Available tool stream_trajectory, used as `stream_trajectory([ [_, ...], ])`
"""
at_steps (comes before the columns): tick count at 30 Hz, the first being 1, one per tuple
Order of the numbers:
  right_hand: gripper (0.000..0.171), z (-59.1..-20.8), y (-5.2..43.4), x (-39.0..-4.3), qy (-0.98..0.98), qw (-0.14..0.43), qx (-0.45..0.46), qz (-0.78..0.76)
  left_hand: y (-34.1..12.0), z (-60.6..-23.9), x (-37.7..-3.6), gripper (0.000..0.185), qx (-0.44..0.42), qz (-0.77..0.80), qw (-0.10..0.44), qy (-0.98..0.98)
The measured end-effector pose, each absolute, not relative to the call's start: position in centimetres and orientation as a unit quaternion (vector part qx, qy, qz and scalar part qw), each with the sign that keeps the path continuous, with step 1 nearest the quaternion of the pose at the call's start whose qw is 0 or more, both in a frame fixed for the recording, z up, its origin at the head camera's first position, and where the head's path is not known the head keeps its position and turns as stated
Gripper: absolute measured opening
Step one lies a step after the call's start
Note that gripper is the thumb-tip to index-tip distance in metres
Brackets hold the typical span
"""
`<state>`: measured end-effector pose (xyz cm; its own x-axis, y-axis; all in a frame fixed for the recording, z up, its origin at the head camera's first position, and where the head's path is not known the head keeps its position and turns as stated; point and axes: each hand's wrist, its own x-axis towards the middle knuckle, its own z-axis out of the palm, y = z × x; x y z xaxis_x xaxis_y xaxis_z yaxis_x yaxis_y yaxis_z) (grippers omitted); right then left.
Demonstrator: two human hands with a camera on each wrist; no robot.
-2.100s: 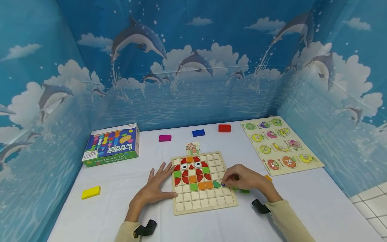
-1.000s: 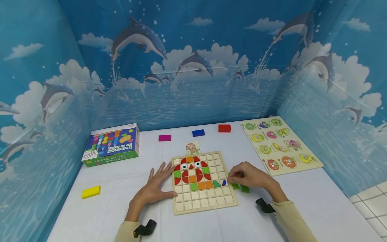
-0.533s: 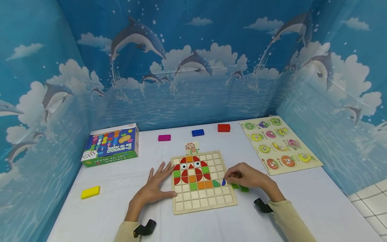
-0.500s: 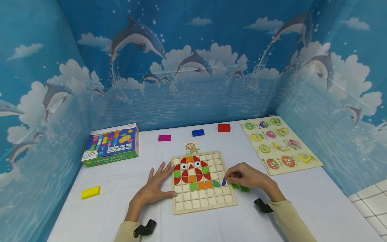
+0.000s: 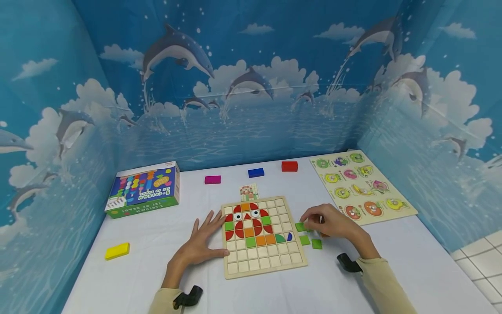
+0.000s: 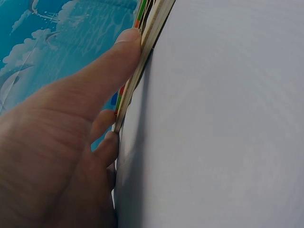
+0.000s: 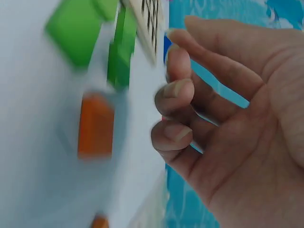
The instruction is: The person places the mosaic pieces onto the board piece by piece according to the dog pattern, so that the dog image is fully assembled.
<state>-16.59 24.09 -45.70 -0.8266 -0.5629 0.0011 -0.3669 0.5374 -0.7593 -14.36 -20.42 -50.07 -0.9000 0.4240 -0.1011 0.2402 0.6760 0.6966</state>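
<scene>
Right wrist alone shows orange tile; head hides it

We see print on the lid of the toy box, upside down to us and too small to read; nothing else carries lettering.

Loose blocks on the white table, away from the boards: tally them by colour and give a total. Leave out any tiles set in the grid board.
Green squares: 3
Yellow block: 1
Pink block: 1
Blue block: 1
Red block: 1
Total: 7, though the right hand may hide more.
</scene>
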Motion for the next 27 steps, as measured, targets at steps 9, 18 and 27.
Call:
stream_trajectory([
  [9,0.032,-47.4,25.6,-17.1,0.902,0.073,-0.237,-0.352,-20.5,-50.4,-14.3,0.108,0.197,0.382,0.105,0.897],
  [18,0.021,-47.3,25.0,-17.3,0.915,0.094,-0.194,-0.34,-20.5,-50.0,-14.6,0.109,0.171,0.353,0.145,0.908],
  [27,0.011,-45.5,23.9,-17.1,0.923,0.048,-0.207,-0.321,-20.7,-50.0,-14.6,0.108,0.176,0.355,0.149,0.906],
])
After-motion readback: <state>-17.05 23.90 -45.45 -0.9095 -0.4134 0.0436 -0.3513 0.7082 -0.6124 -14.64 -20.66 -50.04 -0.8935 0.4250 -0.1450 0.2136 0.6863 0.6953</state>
